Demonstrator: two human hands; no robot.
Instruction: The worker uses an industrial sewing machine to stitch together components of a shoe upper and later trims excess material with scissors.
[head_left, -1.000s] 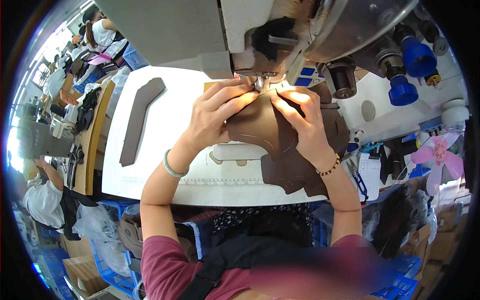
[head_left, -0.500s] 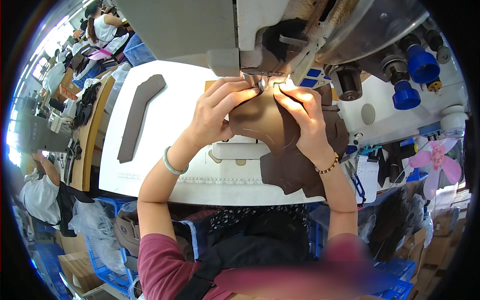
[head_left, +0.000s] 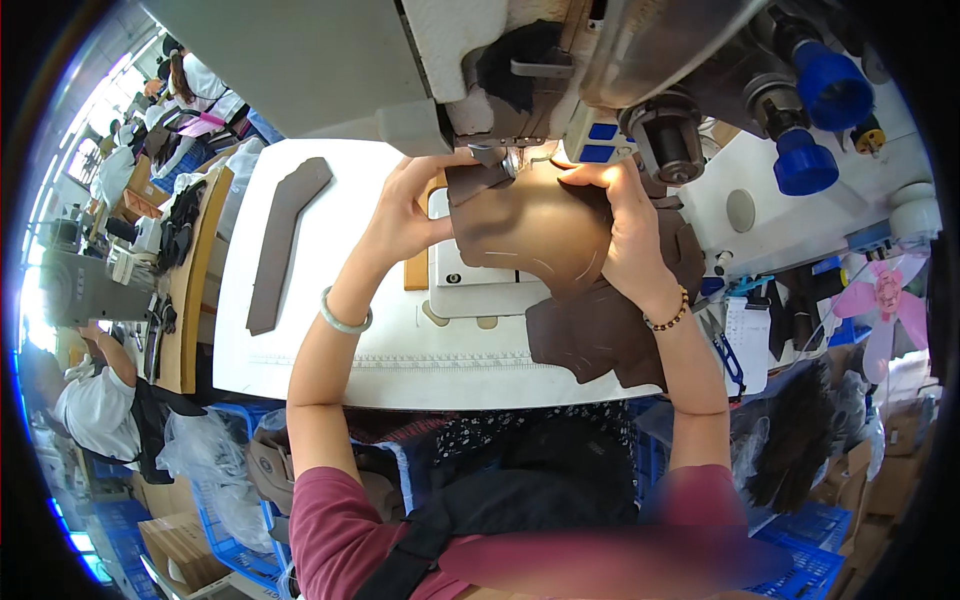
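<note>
Panel [head_left: 535, 240] of brown material, dashed with pale marks, lies beneath the head of the sewing machine [head_left: 300, 70], its far edge at the bright spot by the presser foot [head_left: 505, 163]. The left hand [head_left: 405, 210] curves around the panel's left side, thumb and fingers spread wide apart; its fingertips are partly hidden near the foot, so whether they grip is hard to tell. The right hand [head_left: 632, 225] holds the panel's upper right edge with bent fingers. Nearer the person, darker brown pieces [head_left: 595, 340] lie on the white table [head_left: 340, 260], partly under the panel and right forearm. Well apart to the left lies a bent brown strip [head_left: 280, 245]. A printed scale [head_left: 450, 360] runs along the table's near side. Blue-handled snips [head_left: 730, 362] lie right of the right forearm, beside white paper [head_left: 748, 335]; a pink fan [head_left: 888, 292] stands farther right.
</note>
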